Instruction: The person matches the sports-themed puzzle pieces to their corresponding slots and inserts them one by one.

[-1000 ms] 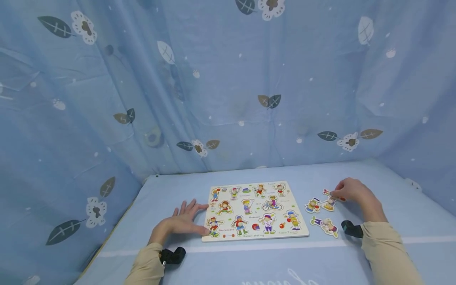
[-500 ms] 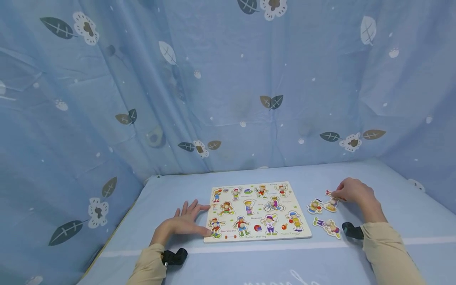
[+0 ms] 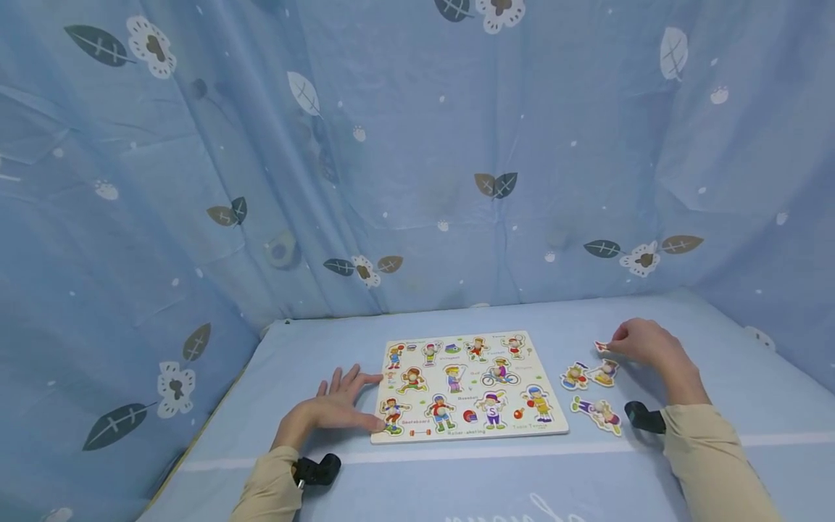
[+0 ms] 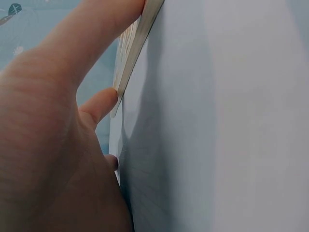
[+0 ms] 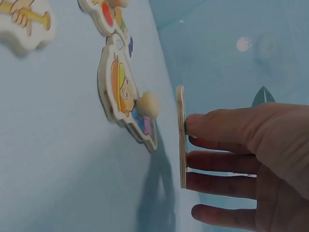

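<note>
My right hand (image 3: 642, 344) has lifted the puzzle piece (image 5: 181, 137) off the bench (image 3: 457, 471), pinching it by its edges above the loose pieces (image 3: 590, 395). It's thin, stiff and light. My left hand (image 3: 335, 404) lies flat, steadying the puzzle board (image 3: 466, 384).

Both arms wear long sleeves of plain beige cloth, cut loose, each ending at the wrist. The left sleeve (image 3: 270, 489) shows soft folds along the forearm; the right sleeve (image 3: 707, 464) is creased just behind its cuff. A small black camera unit is strapped at each wrist: the left wrist unit (image 3: 317, 469) has a rounded black housing with a short silver fitting on the cuff side, and the right wrist unit (image 3: 642, 418) is a similar rounded black block. Both hands are bare, without gloves, rings or a watch.
</note>
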Action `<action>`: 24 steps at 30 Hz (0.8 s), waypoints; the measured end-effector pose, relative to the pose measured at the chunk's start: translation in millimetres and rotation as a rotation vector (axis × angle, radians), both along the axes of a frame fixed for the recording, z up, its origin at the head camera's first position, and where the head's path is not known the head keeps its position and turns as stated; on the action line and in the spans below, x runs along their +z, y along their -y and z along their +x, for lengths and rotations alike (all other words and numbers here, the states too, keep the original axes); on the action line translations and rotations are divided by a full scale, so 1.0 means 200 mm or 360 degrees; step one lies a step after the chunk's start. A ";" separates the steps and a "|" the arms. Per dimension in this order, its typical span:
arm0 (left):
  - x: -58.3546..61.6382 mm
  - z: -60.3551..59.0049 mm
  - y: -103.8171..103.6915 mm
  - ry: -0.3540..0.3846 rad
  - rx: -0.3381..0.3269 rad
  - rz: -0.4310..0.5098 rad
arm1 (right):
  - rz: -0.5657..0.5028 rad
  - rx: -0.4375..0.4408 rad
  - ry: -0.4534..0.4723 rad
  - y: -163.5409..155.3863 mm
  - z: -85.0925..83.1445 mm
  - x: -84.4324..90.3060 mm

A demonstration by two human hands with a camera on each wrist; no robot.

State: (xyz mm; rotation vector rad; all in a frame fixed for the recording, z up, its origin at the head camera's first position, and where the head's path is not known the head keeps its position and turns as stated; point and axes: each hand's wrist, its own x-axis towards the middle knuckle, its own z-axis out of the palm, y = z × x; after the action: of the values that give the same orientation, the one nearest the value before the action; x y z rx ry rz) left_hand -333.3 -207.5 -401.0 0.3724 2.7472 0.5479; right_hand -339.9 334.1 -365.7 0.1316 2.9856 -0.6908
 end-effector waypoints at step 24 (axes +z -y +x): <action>0.00 0.01 -0.01 -0.0006 0.0018 0.0020 | -0.0046 0.0118 -0.0006 0.08 -0.01 0.05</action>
State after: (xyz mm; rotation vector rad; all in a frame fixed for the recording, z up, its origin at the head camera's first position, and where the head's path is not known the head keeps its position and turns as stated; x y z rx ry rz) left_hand -330.7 -206.1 -400.5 0.3610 2.7525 0.5679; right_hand -341.8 317.3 -356.6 0.0182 2.9657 -0.7261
